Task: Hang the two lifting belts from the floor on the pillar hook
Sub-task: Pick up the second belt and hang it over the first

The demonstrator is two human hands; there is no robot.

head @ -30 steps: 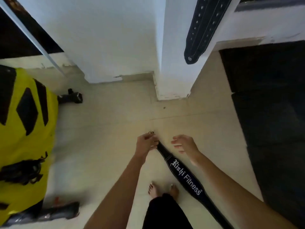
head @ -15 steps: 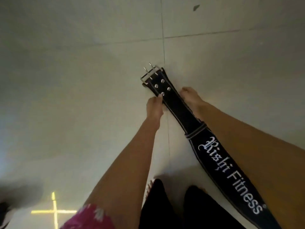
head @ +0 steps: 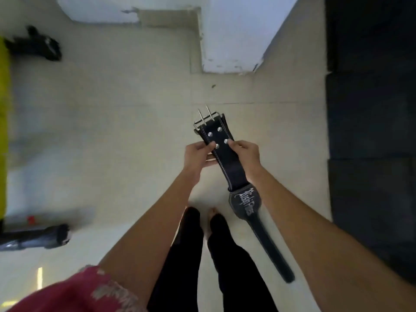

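Head view: both hands (head: pixel 221 154) clamped on black lifting belt (head: pixel 227 158) near its buckle (head: pixel 206 119)

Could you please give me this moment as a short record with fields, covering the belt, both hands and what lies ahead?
belt: black lifting belt, buckle end up, tail hanging toward the floor
buckle: metal, two prongs, pointing away from the person
left hand: grip on the belt's left edge by the rivets
right hand: grip on the right edge, opposite
pillar: white base ahead; hook out of frame
floor: pale tiles, dark mat on the right
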